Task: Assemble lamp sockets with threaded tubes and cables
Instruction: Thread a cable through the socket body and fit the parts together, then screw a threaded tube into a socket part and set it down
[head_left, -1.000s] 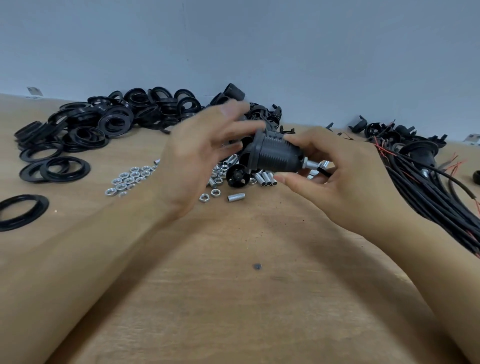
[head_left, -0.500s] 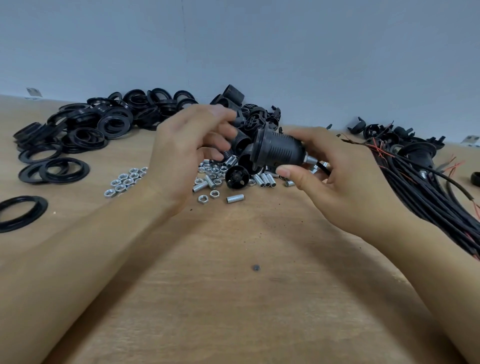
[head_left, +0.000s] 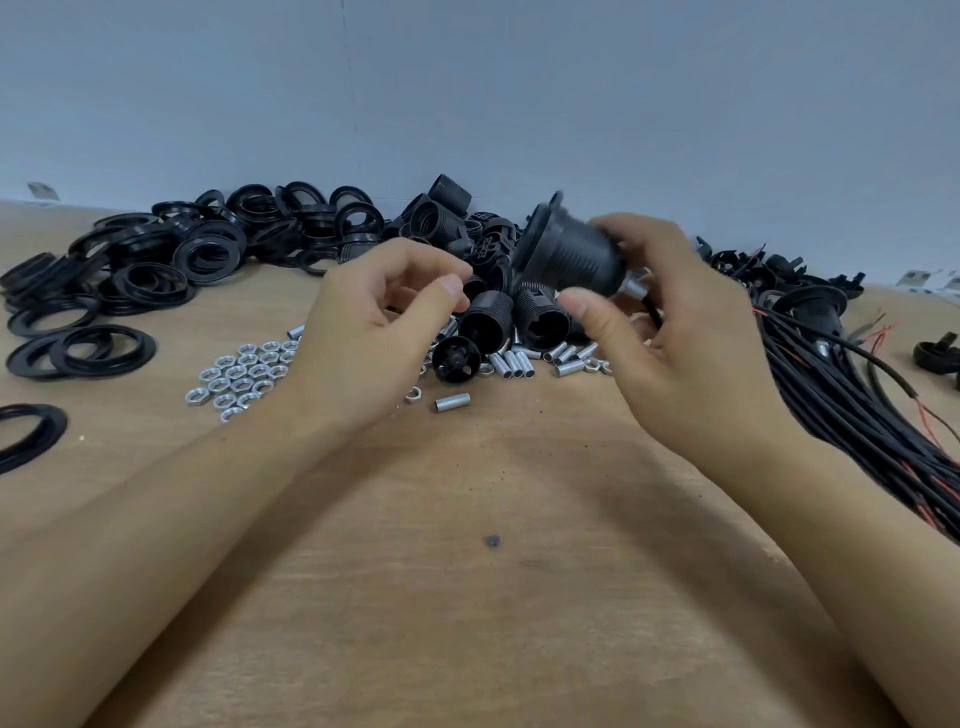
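From the head camera, your right hand (head_left: 691, 332) curls around the black lamp socket (head_left: 569, 254), lifted off the table at about one o'clock from the middle of the picture. You hold it tilted, flange up and to the left, so the narrow end with the threaded tube (head_left: 635, 285) points down toward your palm, where a black cable (head_left: 652, 314) seems to leave it. That grip probably lets thumb and fingers turn the body while the tube end stays within reach.

Your left hand (head_left: 384, 332) sits at about eleven o'clock, just apart from the socket, fingers loosely curled with the thumb near the forefinger. Whether it pinches a small part, I cannot tell.

Your stock is spread in an arc for easy reach. The hex nuts (head_left: 236, 376) lie at nine o'clock beside your left wrist, and loose tubes (head_left: 514, 362) lie at twelve o'clock under the socket. Spare socket bodies (head_left: 485, 322) stand just behind the tubes, black rings (head_left: 156, 270) are heaped at ten o'clock, and the cable bundle (head_left: 852, 395) runs off at three o'clock on the wooden table (head_left: 467, 597).
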